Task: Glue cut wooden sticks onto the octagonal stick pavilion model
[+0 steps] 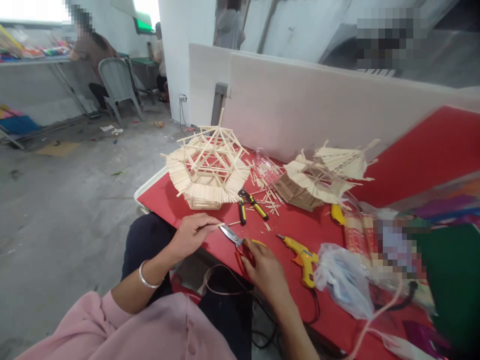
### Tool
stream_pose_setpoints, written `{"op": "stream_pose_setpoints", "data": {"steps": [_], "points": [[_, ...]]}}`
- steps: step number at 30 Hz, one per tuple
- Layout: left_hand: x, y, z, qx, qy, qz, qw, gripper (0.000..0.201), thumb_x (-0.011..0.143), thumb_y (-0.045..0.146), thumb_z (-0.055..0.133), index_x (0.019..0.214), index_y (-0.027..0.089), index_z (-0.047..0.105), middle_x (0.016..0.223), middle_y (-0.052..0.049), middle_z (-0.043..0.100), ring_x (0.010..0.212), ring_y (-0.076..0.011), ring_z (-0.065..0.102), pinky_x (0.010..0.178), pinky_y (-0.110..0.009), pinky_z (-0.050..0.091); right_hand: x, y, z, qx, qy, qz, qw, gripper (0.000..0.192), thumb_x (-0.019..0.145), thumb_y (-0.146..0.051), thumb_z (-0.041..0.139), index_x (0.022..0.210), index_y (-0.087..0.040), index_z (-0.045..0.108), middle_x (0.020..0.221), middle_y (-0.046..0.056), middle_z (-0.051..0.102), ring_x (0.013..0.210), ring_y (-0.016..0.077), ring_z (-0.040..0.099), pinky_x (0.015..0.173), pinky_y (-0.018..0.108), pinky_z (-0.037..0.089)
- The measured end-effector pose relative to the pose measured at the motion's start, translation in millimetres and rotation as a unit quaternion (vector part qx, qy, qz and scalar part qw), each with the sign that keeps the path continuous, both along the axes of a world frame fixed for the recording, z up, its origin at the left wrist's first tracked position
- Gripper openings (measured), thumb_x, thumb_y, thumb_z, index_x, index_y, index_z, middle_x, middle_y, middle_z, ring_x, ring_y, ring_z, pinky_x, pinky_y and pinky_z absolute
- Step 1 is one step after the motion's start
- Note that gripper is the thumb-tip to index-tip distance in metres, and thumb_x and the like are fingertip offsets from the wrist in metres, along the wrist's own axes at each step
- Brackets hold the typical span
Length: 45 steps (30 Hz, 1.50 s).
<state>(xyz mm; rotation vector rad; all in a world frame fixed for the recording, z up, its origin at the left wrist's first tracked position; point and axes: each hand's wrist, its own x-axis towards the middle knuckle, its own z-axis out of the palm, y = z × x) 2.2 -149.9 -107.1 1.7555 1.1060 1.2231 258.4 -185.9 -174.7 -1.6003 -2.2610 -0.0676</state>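
Observation:
Near the table's front edge, my left hand (193,235) pinches a short pale wooden stick (218,225) between thumb and fingers. My right hand (260,265) is wrapped round the red and yellow handles of a pair of scissors (233,236). The scissor blades point left and reach the stick; whether they touch it I cannot tell. Just beyond my hands stands a pagoda-like model of wooden sticks (210,170), its lower roof covered with sticks and its upper frame bare. Yellow and black pliers (253,205) lie beside it with handles spread.
A second stick model (322,175) stands tilted at the right. Loose sticks (272,200) are scattered between the models. A yellow glue gun (302,255) and a plastic bag (343,280) lie on the red table (225,260). Cables hang below the front edge. White boards (300,100) stand behind.

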Motion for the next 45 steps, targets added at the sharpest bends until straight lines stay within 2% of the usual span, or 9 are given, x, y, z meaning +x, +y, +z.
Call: {"op": "stream_pose_setpoints", "data": {"steps": [4, 8, 12, 17, 19, 22, 28, 36, 45], "points": [[6.3, 4.9, 14.5, 0.000, 0.012, 0.024, 1.000, 0.017, 0.089, 0.029, 0.064, 0.081, 0.018, 0.075, 0.071, -0.003, 0.071, 0.065, -0.0132, 0.062, 0.063, -0.022, 0.046, -20.2, 2.3, 31.9, 0.075, 0.073, 0.013, 0.994, 0.027, 0.095, -0.028, 0.052, 0.116, -0.022, 0.068, 0.101, 0.009, 0.073, 0.089, 0.0193, 0.066, 0.080, 0.032, 0.052], [9.6, 17.0, 32.3, 0.014, 0.004, -0.035, 0.999, 0.018, 0.087, 0.032, 0.067, 0.079, 0.019, 0.077, 0.075, -0.004, 0.074, 0.072, -0.0158, 0.066, 0.069, -0.025, 0.048, -49.3, 23.0, 74.9, 0.145, 0.117, 0.071, 0.980, 0.037, 0.095, -0.019, 0.052, 0.128, -0.030, 0.064, 0.106, 0.007, 0.071, 0.090, 0.0167, 0.063, 0.076, 0.029, 0.049], [6.2, 27.8, 47.0, -0.086, -0.118, -0.048, 0.988, 0.014, 0.075, 0.032, 0.078, 0.078, 0.018, 0.076, 0.065, -0.002, 0.070, 0.057, -0.0114, 0.060, 0.055, -0.022, 0.045, -62.3, 54.0, 101.0, 0.191, 0.154, 0.126, 0.961, 0.028, 0.094, -0.019, 0.056, 0.111, -0.033, 0.073, 0.087, 0.003, 0.070, 0.084, 0.0157, 0.060, 0.077, 0.029, 0.047], [17.4, 39.1, 54.3, -0.230, -0.413, 0.020, 0.881, 0.034, 0.057, 0.035, 0.089, 0.077, 0.015, 0.070, 0.061, 0.001, 0.067, 0.046, -0.0055, 0.053, 0.038, -0.015, 0.032, -70.5, 82.2, 119.4, 0.272, 0.173, 0.054, 0.945, 0.018, 0.092, -0.028, 0.061, 0.099, -0.033, 0.077, 0.088, 0.004, 0.066, 0.083, 0.0175, 0.056, 0.077, 0.033, 0.048], [27.0, 45.9, 57.1, -0.231, -0.470, 0.050, 0.850, 0.034, 0.057, 0.036, 0.089, 0.070, 0.014, 0.067, 0.066, -0.001, 0.069, 0.047, -0.0043, 0.054, 0.038, -0.015, 0.032, -75.2, 92.1, 125.5, 0.299, 0.161, 0.048, 0.939, 0.016, 0.092, -0.030, 0.062, 0.097, -0.033, 0.078, 0.086, 0.005, 0.065, 0.083, 0.0178, 0.054, 0.076, 0.032, 0.047], [37.8, 58.4, 63.8, -0.201, -0.510, 0.098, 0.831, 0.035, 0.057, 0.037, 0.089, 0.066, 0.013, 0.065, 0.060, 0.001, 0.066, 0.041, -0.0029, 0.050, 0.034, -0.015, 0.027, -82.3, 107.9, 134.4, 0.310, 0.134, 0.055, 0.940, 0.018, 0.093, -0.031, 0.060, 0.099, -0.032, 0.077, 0.087, 0.005, 0.065, 0.086, 0.0188, 0.054, 0.079, 0.033, 0.047], [39.1, 75.8, 77.8, -0.191, -0.522, 0.154, 0.817, 0.032, 0.065, 0.036, 0.084, 0.066, 0.014, 0.060, 0.052, 0.004, 0.063, 0.034, -0.0037, 0.047, 0.032, -0.017, 0.023, -92.0, 134.2, 147.6, 0.286, 0.114, 0.085, 0.947, 0.020, 0.096, -0.035, 0.056, 0.096, -0.027, 0.075, 0.095, 0.007, 0.066, 0.093, 0.0208, 0.052, 0.090, 0.038, 0.042], [39.1, 83.6, 73.6, -0.203, -0.527, 0.167, 0.808, 0.031, 0.065, 0.035, 0.083, 0.069, 0.014, 0.061, 0.054, 0.003, 0.065, 0.033, -0.0037, 0.048, 0.032, -0.016, 0.023, -95.6, 147.3, 138.5, 0.345, 0.106, 0.069, 0.930, 0.017, 0.094, -0.033, 0.059, 0.093, -0.027, 0.075, 0.094, 0.006, 0.065, 0.092, 0.0200, 0.051, 0.087, 0.035, 0.044], [41.2, 85.9, 75.5, -0.180, -0.542, 0.169, 0.804, 0.020, 0.069, 0.028, 0.079, 0.072, 0.012, 0.067, 0.071, -0.004, 0.075, 0.040, -0.0056, 0.057, 0.034, -0.016, 0.027, -88.2, 148.1, 132.4, 0.303, 0.185, 0.055, 0.933, 0.031, 0.093, -0.041, 0.060, 0.116, -0.023, 0.069, 0.091, 0.006, 0.063, 0.088, 0.0201, 0.055, 0.086, 0.036, 0.044]]}}
